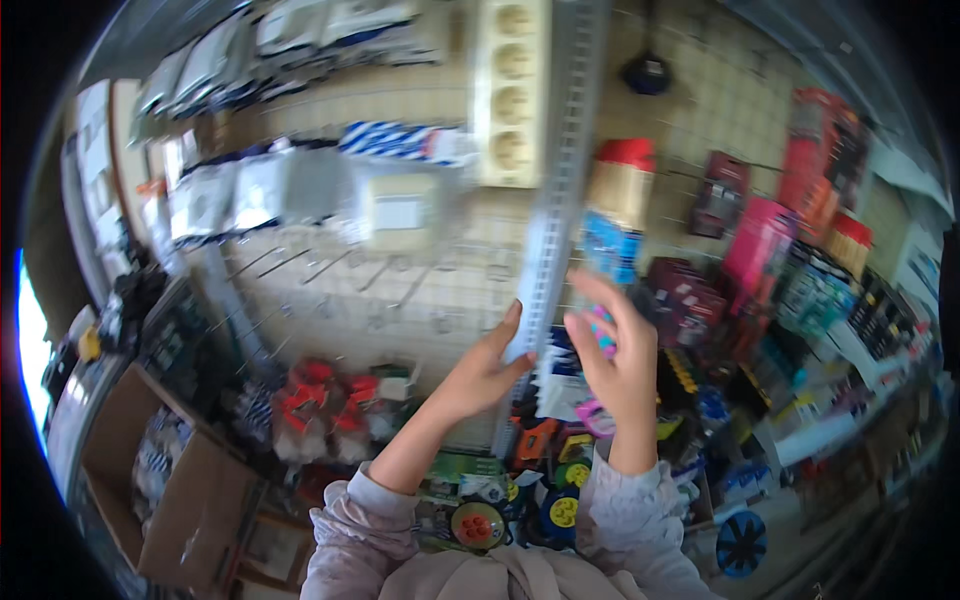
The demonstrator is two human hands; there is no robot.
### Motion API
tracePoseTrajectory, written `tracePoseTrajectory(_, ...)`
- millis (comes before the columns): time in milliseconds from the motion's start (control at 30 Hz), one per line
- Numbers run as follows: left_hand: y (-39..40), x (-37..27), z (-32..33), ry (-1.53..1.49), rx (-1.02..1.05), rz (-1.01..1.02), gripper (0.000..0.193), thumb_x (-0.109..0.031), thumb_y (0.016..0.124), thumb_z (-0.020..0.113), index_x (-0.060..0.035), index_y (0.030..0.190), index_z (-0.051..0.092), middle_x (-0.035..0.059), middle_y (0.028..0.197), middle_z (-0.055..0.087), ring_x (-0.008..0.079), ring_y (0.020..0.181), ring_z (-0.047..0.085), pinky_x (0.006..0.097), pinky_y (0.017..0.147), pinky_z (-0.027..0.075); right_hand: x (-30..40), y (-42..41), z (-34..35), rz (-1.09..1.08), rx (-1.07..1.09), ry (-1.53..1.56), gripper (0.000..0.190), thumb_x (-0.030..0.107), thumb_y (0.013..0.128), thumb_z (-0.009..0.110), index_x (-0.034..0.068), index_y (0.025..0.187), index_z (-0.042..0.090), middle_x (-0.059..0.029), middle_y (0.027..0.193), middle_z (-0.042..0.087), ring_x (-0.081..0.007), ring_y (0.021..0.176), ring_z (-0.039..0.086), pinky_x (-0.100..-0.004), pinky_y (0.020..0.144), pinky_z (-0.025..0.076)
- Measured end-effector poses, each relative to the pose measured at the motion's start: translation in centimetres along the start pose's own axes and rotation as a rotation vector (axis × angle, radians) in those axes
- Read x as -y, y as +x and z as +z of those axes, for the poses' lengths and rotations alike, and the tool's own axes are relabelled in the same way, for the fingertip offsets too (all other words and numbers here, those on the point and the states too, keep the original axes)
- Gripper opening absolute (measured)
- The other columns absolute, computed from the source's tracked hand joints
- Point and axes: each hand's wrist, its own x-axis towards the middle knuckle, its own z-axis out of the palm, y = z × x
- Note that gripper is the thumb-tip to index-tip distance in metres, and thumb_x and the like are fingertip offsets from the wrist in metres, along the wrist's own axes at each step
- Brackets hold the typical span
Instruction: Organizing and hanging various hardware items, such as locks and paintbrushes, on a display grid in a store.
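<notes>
Both my hands are raised before a pegboard display wall, on either side of a slotted metal upright (551,247). My left hand (484,375) is at the upright's left edge with fingers apart; whether it touches the metal cannot be told. To the right of the upright, my right hand (619,349) has its fingers spread and partly curled, blurred, in front of small hanging packs. A blue pack (613,244) and a red-topped pack (626,180) hang above it. A white power strip with several sockets (512,97) is mounted higher up, left of the upright.
Bare display hooks (337,266) jut out at left, below rows of plastic-bagged goods (259,187). An open cardboard box (191,510) stands at lower left. Red-topped bags (307,397) hang low. Cable reels (478,525) lie below my hands. Packed goods (682,296) crowd the right.
</notes>
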Motion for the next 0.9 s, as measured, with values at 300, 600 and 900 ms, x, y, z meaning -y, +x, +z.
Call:
tracePoseTrajectory(300, -18.1, 1.1, -19.4, 0.129, -0.084, -0.230, 0.075, 0.003, 0.076, 0.053, -0.0016, 0.137, 0.010, 0.0170, 0.124, 0.044, 0.0245, 0.112, 0.045, 0.0309, 0.091, 0.036, 4.4, -4.2, 23.0, -0.161, 0.713, 0.531, 0.016, 0.008, 0.079, 0.058, 0.000, 0.093, 0.061, -0.0135, 0.095, 0.063, -0.0232, 0.088, 0.061, -0.0295, 0.078, 0.047)
tracePoseTrajectory(600, -38.3, -0.9, -39.2, 0.305, -0.465, -0.531, 0.052, -0.007, 0.084, 0.053, 0.0002, 0.130, 0.031, 0.0156, 0.129, 0.040, 0.0239, 0.121, 0.038, 0.0317, 0.098, 0.031, 12.5, -7.5, 50.0, 0.084, 1.046, 0.872, 0.018, 0.010, 0.084, 0.054, 0.000, 0.098, 0.060, -0.0068, 0.091, 0.063, -0.0061, 0.078, 0.057, -0.0206, 0.066, 0.046)
tracePoseTrajectory(900, -54.4, 5.7, -50.2, 0.685, -0.646, -1.036, 0.045, -0.022, 0.078, 0.061, -0.0022, 0.116, 0.046, 0.0165, 0.108, 0.056, 0.0283, 0.098, 0.055, 0.0351, 0.079, 0.045, 17.9, -14.4, 73.5, -0.241, 1.526, 0.633, 0.025, 0.010, 0.073, 0.062, 0.000, 0.095, 0.060, -0.0143, 0.088, 0.063, -0.0223, 0.081, 0.062, -0.0310, 0.071, 0.049)
